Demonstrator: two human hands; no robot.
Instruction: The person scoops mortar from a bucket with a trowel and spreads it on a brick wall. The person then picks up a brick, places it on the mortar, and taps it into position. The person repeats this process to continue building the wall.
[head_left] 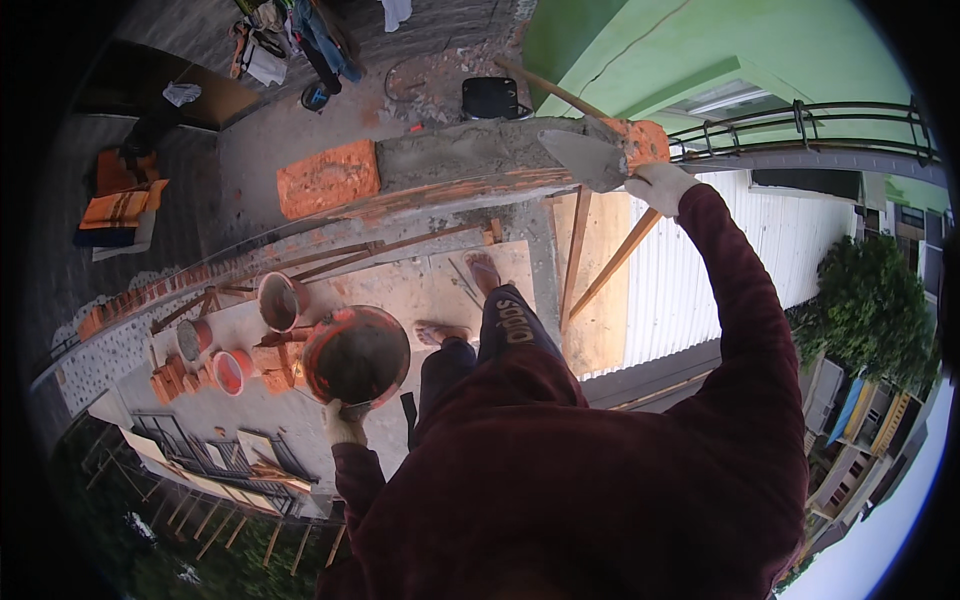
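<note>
My right hand (662, 187), in a pale glove, is closed around a pointed trowel (588, 157), its handle hidden in the fist. The grey blade lies over the end of the brick wall, against an orange brick (645, 142). Wet grey mortar (460, 150) coats the wall top to the left of the blade. Farther left, another orange brick (329, 178) sits on the wall. My left hand (345, 425), also gloved, grips the near rim of a large round mortar bucket (402, 345), which has dark grey mortar inside.
Smaller buckets (283, 302) and stacked bricks (168, 382) stand left of the mortar bucket on the plank platform (460, 262). Wooden braces (620, 262) slant beneath the wall's right end. Steel rebar (810, 125) runs right from the wall. White corrugated roofing (690, 280) lies lower down. A black container (492, 98) is beyond the wall.
</note>
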